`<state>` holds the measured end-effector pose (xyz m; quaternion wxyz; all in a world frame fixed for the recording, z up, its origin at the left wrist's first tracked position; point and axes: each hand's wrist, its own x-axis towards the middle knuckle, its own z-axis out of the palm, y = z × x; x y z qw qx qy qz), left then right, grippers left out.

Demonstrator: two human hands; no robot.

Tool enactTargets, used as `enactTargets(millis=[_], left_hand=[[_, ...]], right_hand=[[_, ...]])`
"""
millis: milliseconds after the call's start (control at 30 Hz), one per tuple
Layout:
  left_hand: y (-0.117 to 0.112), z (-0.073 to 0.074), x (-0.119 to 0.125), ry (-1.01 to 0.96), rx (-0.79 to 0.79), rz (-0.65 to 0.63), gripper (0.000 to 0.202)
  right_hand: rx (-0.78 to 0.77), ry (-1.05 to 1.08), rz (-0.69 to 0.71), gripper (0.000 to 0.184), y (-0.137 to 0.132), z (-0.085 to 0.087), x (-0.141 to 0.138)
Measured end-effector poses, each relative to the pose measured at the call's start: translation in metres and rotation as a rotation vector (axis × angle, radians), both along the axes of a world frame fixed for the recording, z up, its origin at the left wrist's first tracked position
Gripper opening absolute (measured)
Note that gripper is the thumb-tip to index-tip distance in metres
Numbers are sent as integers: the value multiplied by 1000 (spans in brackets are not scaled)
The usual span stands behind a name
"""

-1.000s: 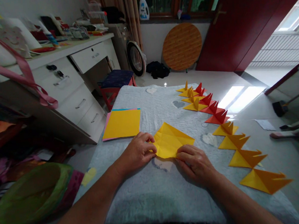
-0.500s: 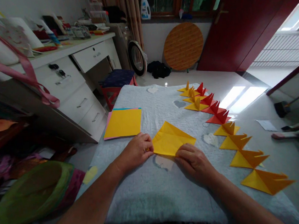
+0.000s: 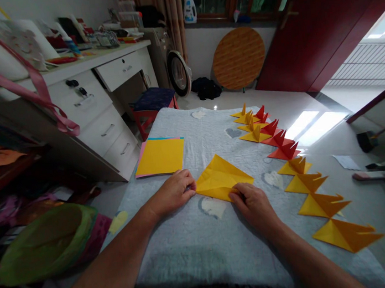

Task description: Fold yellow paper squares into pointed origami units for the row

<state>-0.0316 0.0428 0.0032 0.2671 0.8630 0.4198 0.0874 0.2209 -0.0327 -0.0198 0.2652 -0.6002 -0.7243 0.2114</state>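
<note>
A creased sheet of yellow origami paper lies on the cloth in front of me, turned cornerwise. My left hand pinches its left corner. Along the lower right edge, my right hand grips the paper between thumb and fingers, and that edge lifts a little. Just beyond my left hand rests a stack of square paper, yellow on top with pink and blue edges showing. Down the right side stand folded yellow paper figures and folded red paper figures, several of each, in rows.
A pale blue cloth with heart shapes covers the table. A green-rimmed bin stands at the lower left, below a white desk with drawers. Past the far edge are a stool and an open washing machine.
My right hand has moved slightly to the right along the paper's lower edge. My left hand stays at the left corner. The whole view has shifted a little.
</note>
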Motion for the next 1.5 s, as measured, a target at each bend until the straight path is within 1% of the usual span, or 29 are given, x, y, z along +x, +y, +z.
enactTargets(millis=[167,433,567,667,700,800,867,1000,1167,1300,1500], left_hand=[[0,1,2,42,12,-4,10],[-2,-2,4,116,56,2,12],[-4,-2,5,128,75,9,16],[-4,-3,7,163,91,10,17],[-4,-3,7,170,96,11,17],[-5,-2,9,176,93,13,16],[-5,0,9,174,84,12,16],[-7,2,8,150,69,19,16],[-5,-3,8,113,65,42,20],[-4,-5,10,104,56,61,19],[-5,-4,9,75,55,53,15]], right_hand=[[-19,-60,-58,19,1,0,-3],[39,-140,-87,20,2,-1,-4],[18,-135,-108,18,4,-2,-3],[-19,-99,-153,10,5,-3,-3],[-33,-79,-170,12,6,-3,-3],[-62,-18,-220,31,7,-4,-3],[-66,6,-239,34,7,-4,-3],[-39,34,-248,25,7,-4,-3],[9,15,-252,7,8,-4,-3],[1,-6,-236,7,9,-5,-2],[-20,16,-219,10,8,-5,0]])
